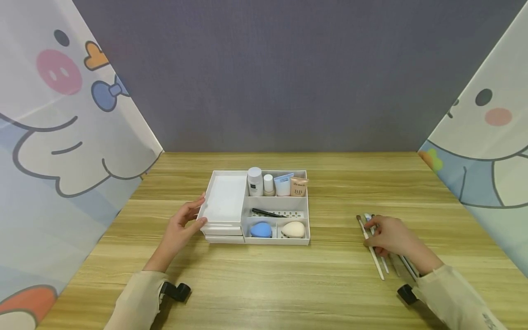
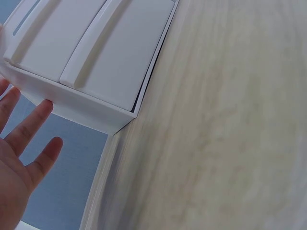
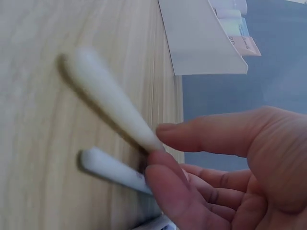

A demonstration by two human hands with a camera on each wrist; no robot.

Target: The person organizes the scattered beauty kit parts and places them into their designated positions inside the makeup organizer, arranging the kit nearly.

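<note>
My left hand touches the left side of a white desktop organizer, its fingers fairly straight. In the left wrist view those fingertips lie along the side wall beside two drawer fronts. Over on the right, my right hand pinches a white-handled makeup brush between thumb and index finger. The brush's handle slants over the wooden table in the right wrist view. A second white handle lies beside it, and more slim tools are partly hidden under the hand.
The organizer's back compartment holds a white bottle, a small white-capped bottle, a blue-white tube and a beige tube. A black pen lies mid-organizer. Blue and cream makeup sponges sit in front.
</note>
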